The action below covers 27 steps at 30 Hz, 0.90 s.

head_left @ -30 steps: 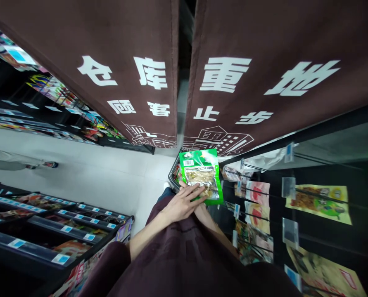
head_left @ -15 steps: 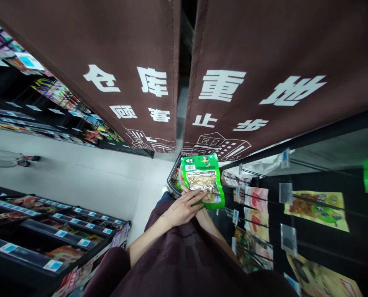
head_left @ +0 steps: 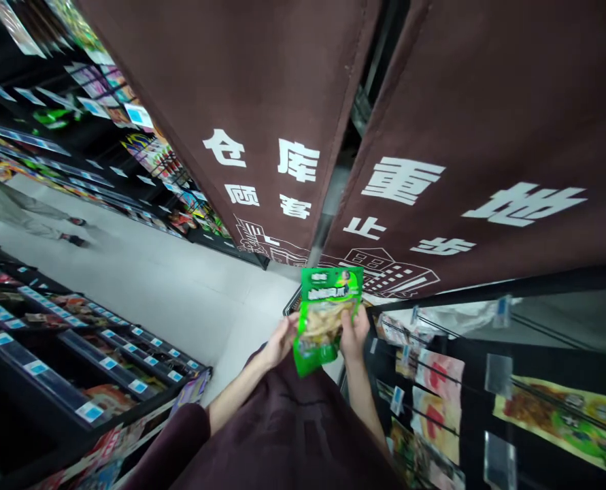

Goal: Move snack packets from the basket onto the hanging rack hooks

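Note:
A green snack packet (head_left: 328, 316) with a clear window over pale food is held up in front of my body. My right hand (head_left: 354, 332) grips its right edge, thumb across the front. At the packet's left edge is my left hand (head_left: 281, 341), its fingers closed against the side and partly behind it. Behind the packet, part of a dark basket (head_left: 292, 303) shows; most of it is hidden.
A brown curtain (head_left: 221, 82) with white characters hangs ahead. Shelves of packets (head_left: 93, 361) stand at the left. Hanging packets (head_left: 438, 374) line the right rack. A person's legs (head_left: 32, 214) are in the aisle at far left.
The packet has been turned over to show its other face. My left hand has moved from across its front to its left edge; my right hand now grips its right edge. The view has shifted.

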Each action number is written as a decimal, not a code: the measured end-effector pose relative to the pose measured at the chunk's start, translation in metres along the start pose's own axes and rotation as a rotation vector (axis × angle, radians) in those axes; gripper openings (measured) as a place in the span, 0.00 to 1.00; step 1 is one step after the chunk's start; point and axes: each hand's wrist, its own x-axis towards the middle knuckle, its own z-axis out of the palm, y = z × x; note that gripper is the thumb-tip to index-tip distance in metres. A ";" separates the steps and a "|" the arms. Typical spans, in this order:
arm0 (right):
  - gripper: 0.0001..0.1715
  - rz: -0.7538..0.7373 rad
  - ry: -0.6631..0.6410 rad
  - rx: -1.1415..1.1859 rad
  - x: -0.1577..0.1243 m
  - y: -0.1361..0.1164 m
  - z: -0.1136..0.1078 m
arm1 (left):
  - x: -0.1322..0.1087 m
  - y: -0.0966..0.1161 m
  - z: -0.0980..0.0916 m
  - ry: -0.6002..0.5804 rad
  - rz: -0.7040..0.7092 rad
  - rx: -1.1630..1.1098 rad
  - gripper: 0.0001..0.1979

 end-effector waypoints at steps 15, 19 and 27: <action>0.23 0.192 0.133 -0.028 -0.003 -0.020 0.037 | 0.047 0.031 -0.046 0.174 0.003 0.491 0.25; 0.23 0.230 0.091 0.077 0.000 -0.020 0.037 | 0.056 0.040 -0.059 0.091 -0.003 0.590 0.25; 0.26 0.189 0.301 0.135 -0.014 0.018 0.072 | 0.073 0.029 -0.099 -0.028 -0.151 0.693 0.33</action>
